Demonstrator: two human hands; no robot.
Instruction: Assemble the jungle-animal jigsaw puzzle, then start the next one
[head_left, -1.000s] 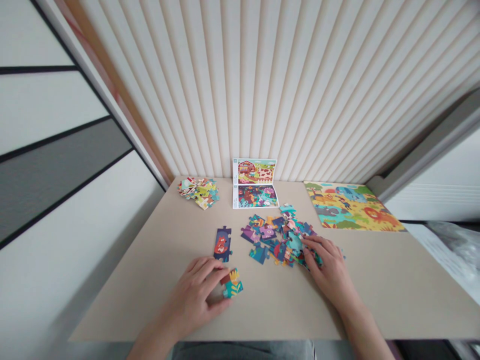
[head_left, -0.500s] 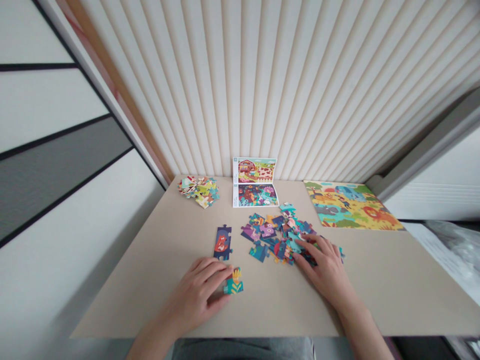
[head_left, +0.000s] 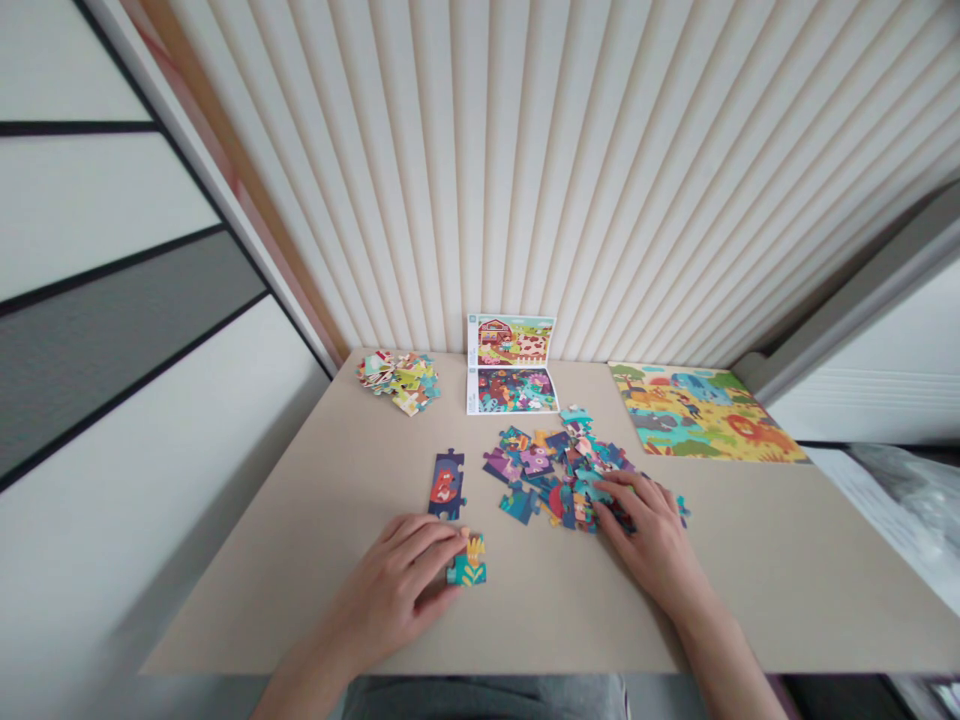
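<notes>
My left hand point(head_left: 397, 578) rests on the near side of the table, its index finger and thumb at the edges of a teal jigsaw puzzle piece point(head_left: 470, 570) with a yellow plant on it. Just beyond lie joined dark blue puzzle pieces point(head_left: 447, 484) showing a red-orange animal. Over the right side of a loose heap of purple, blue and teal puzzle pieces point(head_left: 537, 462), my right hand point(head_left: 646, 525) has its fingers apart, with the tips touching the heap. Some pieces under that hand are hidden.
A folded picture sheet point(head_left: 513, 390) stands against the pleated wall. At the back left is a second heap of puzzle pieces point(head_left: 409, 384), mostly green and yellow. An assembled animal puzzle point(head_left: 701, 415) lies at the back right. Clear plastic point(head_left: 911, 500) sits beyond the table's right edge.
My right fingers have shifted slightly within the heap, and a few pieces near the fingertips have moved. My left hand and its piece stay almost in place.
</notes>
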